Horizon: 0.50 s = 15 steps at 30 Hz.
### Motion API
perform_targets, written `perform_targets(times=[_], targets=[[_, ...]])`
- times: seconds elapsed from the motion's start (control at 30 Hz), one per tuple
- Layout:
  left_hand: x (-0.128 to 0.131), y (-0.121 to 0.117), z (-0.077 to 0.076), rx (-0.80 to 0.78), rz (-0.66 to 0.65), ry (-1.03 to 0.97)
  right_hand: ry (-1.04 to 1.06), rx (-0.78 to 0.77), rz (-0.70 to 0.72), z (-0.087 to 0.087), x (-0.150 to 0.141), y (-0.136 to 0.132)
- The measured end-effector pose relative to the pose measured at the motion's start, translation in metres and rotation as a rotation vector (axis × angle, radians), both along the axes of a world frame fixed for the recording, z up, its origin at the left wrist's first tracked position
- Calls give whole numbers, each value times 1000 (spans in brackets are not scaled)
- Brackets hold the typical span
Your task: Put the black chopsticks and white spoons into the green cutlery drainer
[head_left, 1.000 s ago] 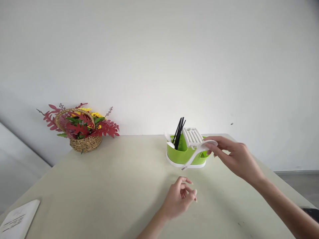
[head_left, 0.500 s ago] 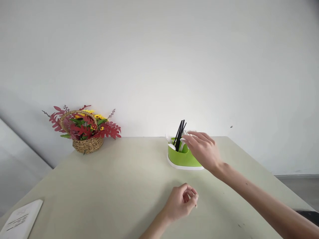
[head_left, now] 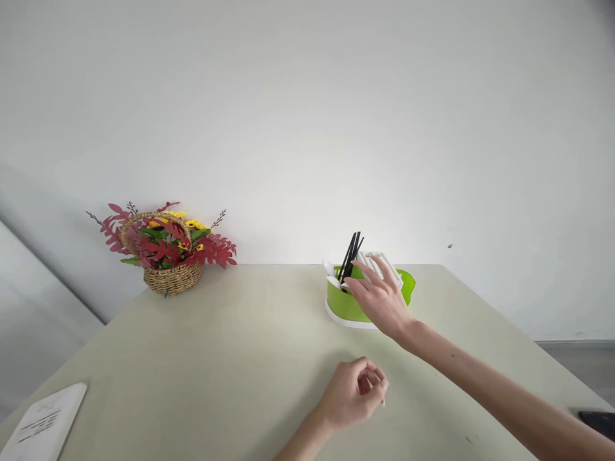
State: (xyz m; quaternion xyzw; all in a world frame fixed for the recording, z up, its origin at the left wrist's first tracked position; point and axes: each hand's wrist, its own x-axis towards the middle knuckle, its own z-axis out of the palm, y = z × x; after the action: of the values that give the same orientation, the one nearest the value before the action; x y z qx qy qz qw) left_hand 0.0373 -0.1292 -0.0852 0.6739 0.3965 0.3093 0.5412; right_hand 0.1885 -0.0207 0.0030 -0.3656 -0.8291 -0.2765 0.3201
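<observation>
My right hand [head_left: 382,304] is over the front of a green cutlery caddy [head_left: 348,309] on a white base. Its fingers are apart, with thumb and forefinger beside the black chopsticks [head_left: 350,259], and I see nothing held between them. White spoons [head_left: 332,281] stand at the caddy's left end. White ridged pieces [head_left: 379,261] rise behind my fingers, partly hidden. Nearer to me, my left hand [head_left: 354,392] hovers at or just above the table, loosely closed with thumb against curled fingers. No object shows in it.
A wicker basket [head_left: 173,280] with red leaves and yellow flowers stands at the back left by the wall [head_left: 288,128]. A white printed slab [head_left: 45,422] lies at the table's [head_left: 216,358] near left. A black object [head_left: 598,422] is at the right edge.
My right hand has come down slightly, its fingers spreading more. The white spoon seen by its fingertips earlier no longer shows there. The left hand stays much the same.
</observation>
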Motion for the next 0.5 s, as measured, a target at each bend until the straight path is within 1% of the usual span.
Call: perform_targets(times=[0.2,0.33,0.5], targets=[[0,0,-1,7,-6,2,-32,-31,-38,-2,-5,-10],[0,1,-2,15,-5,2,-93,-70,-68,-2,0,-16],[1,1,-2,22,-5,6,-59,-117,-213,-4,11,-20]])
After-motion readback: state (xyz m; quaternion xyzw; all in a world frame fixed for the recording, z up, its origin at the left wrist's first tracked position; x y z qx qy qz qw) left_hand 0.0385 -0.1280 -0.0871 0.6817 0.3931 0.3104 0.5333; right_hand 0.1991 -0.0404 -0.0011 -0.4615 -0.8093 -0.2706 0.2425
